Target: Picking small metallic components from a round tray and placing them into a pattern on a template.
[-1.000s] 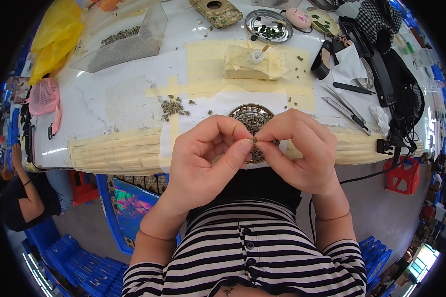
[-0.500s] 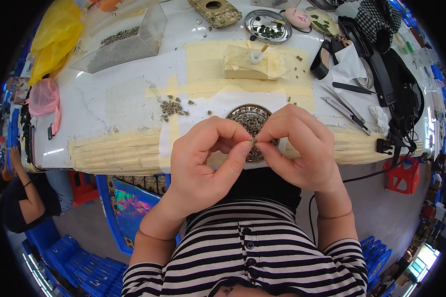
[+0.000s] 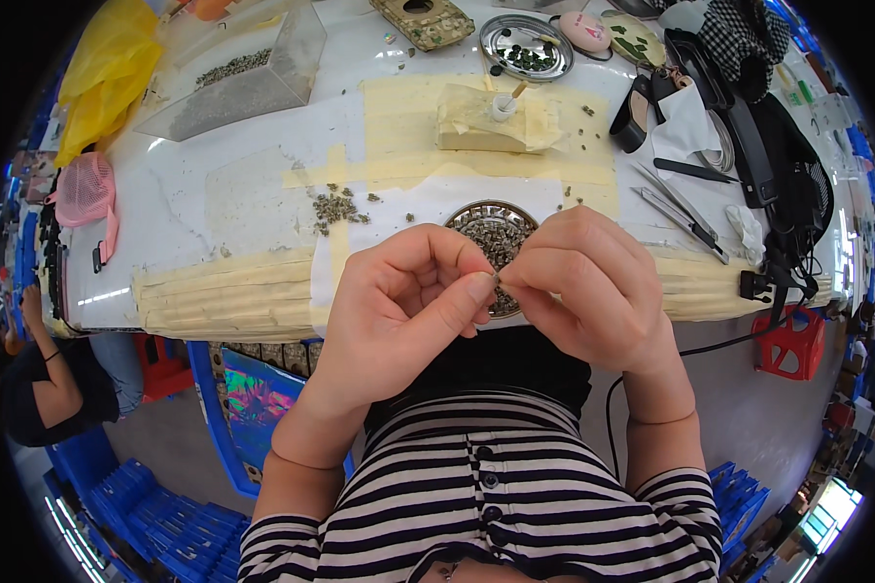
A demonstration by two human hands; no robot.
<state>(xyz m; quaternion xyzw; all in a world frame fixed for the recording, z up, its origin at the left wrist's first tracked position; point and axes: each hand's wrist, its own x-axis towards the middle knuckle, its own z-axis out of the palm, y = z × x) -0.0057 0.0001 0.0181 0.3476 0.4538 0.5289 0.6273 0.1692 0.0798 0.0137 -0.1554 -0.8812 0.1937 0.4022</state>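
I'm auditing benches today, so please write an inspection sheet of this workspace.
Surface: white tabletop, cream tape along front edge.
Job's things: round metal dish of small grey-brown parts; loose parts left of it.
Clutter: crumpled yellow plastic bag, pink mesh pouch.
Hands: left hand and right hand pinch a tiny greyish piece, detail unclear.
Cables: thin black cable below the table's right side.
Surroundings: red plastic stool at right, blue plastic crates lower left.
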